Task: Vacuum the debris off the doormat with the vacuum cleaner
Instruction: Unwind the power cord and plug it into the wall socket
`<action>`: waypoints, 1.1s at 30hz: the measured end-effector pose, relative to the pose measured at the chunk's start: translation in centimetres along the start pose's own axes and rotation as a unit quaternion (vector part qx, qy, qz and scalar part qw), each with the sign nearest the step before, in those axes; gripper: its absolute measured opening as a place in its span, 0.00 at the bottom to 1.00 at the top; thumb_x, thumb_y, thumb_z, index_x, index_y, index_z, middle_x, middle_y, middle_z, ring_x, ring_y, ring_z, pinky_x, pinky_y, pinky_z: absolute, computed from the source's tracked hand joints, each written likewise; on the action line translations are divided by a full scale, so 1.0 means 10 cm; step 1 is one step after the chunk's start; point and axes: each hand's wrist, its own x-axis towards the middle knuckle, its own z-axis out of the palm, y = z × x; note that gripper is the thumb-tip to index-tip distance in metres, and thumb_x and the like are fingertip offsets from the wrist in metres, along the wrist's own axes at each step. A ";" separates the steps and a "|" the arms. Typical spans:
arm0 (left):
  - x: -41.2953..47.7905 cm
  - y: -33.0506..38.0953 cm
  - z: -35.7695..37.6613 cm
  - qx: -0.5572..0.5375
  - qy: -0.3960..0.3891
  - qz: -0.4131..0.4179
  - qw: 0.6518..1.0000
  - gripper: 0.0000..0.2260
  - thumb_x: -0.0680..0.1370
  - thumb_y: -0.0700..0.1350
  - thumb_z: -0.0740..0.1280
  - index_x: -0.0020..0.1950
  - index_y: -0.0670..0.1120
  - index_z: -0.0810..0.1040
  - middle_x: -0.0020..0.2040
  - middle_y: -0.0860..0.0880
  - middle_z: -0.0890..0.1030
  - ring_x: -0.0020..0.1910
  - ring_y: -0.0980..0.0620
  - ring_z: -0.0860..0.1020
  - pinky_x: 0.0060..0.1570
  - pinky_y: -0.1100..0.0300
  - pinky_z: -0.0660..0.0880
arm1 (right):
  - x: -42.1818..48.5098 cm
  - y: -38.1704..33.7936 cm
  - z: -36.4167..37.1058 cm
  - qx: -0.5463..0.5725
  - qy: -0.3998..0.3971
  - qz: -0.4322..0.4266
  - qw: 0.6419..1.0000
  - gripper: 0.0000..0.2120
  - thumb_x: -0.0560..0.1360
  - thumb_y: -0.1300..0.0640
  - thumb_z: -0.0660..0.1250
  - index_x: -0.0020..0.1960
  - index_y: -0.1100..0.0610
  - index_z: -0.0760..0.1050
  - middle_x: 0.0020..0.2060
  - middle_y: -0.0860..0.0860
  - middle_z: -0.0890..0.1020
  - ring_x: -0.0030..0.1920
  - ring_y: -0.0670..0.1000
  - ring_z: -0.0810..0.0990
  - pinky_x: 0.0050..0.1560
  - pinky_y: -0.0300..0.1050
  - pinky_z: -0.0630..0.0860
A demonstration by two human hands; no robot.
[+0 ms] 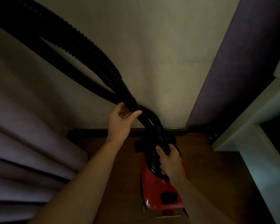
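Under your right hand (170,160), fingers gripping the hose (87,46) low down, sits the red vacuum cleaner (160,191); your left hand (120,123) curls round the hose higher up. Setup, seemingly: next, carry it to the doormat, not in view.

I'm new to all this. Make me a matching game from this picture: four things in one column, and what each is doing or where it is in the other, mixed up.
Things:
1. left hand
2. right hand
3. vacuum cleaner
4. curtain

Descriptions:
A. hangs in folds at the left
B. red, below both hands
C. holds the black hose at its smooth end
D. grips the black top of the red machine

Pairs: 1-C, 2-D, 3-B, 4-A
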 end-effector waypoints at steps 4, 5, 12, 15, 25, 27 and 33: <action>0.02 -0.03 0.03 -0.011 0.022 -0.002 1.000 0.15 0.73 0.37 0.77 0.59 0.42 0.82 0.52 0.52 0.84 0.51 0.61 0.82 0.54 0.69 0.77 | -0.07 -0.06 0.06 0.050 -0.013 0.013 0.999 0.07 0.84 0.50 0.65 0.56 0.53 0.76 0.28 0.50 0.73 0.23 0.48 0.69 0.24 0.42 0.67; 0.03 -0.03 0.03 -0.013 0.024 -0.005 1.000 0.15 0.73 0.37 0.77 0.59 0.42 0.82 0.52 0.52 0.84 0.52 0.60 0.82 0.54 0.69 0.77 | -0.07 -0.06 0.10 0.056 -0.011 0.015 0.998 0.07 0.84 0.50 0.64 0.56 0.53 0.76 0.27 0.51 0.73 0.22 0.48 0.68 0.24 0.43 0.66; 0.03 -0.05 -0.05 -0.020 0.031 -0.023 0.999 0.14 0.73 0.38 0.76 0.57 0.44 0.81 0.54 0.49 0.84 0.54 0.59 0.82 0.51 0.71 0.76 | 0.05 0.04 0.42 0.041 0.048 -0.002 0.998 0.15 0.83 0.45 0.65 0.63 0.54 0.76 0.40 0.49 0.78 0.37 0.50 0.76 0.37 0.42 0.72; 0.01 -0.05 -0.08 -0.013 0.025 -0.023 0.999 0.12 0.74 0.38 0.75 0.57 0.45 0.82 0.52 0.51 0.85 0.52 0.62 0.82 0.50 0.72 0.76 | 0.09 0.04 0.46 0.030 0.069 -0.009 0.997 0.15 0.82 0.44 0.64 0.62 0.53 0.76 0.42 0.52 0.80 0.43 0.55 0.79 0.43 0.50 0.74; -0.56 -0.26 -0.13 0.084 0.048 -0.090 0.991 0.12 0.74 0.48 0.76 0.54 0.53 0.77 0.47 0.63 0.78 0.43 0.72 0.76 0.44 0.81 0.70 | -0.02 -0.09 0.41 0.033 0.072 0.001 0.997 0.16 0.82 0.45 0.66 0.64 0.54 0.76 0.47 0.57 0.83 0.45 0.59 0.82 0.45 0.50 0.78; -0.75 -0.32 -0.12 0.073 0.072 -0.132 0.986 0.15 0.74 0.51 0.77 0.56 0.54 0.76 0.50 0.62 0.77 0.46 0.72 0.75 0.49 0.82 0.68 | -0.06 -0.14 0.38 0.024 0.073 0.002 0.997 0.13 0.83 0.48 0.66 0.61 0.56 0.77 0.43 0.54 0.82 0.42 0.57 0.84 0.39 0.44 0.79; -1.09 -0.58 -0.16 -0.046 0.105 -0.279 0.953 0.28 0.67 0.61 0.79 0.61 0.47 0.80 0.57 0.53 0.82 0.57 0.56 0.80 0.61 0.61 0.76 | -0.12 -0.21 0.37 0.021 0.062 0.020 0.998 0.09 0.83 0.51 0.67 0.57 0.56 0.76 0.37 0.54 0.81 0.31 0.53 0.81 0.34 0.48 0.81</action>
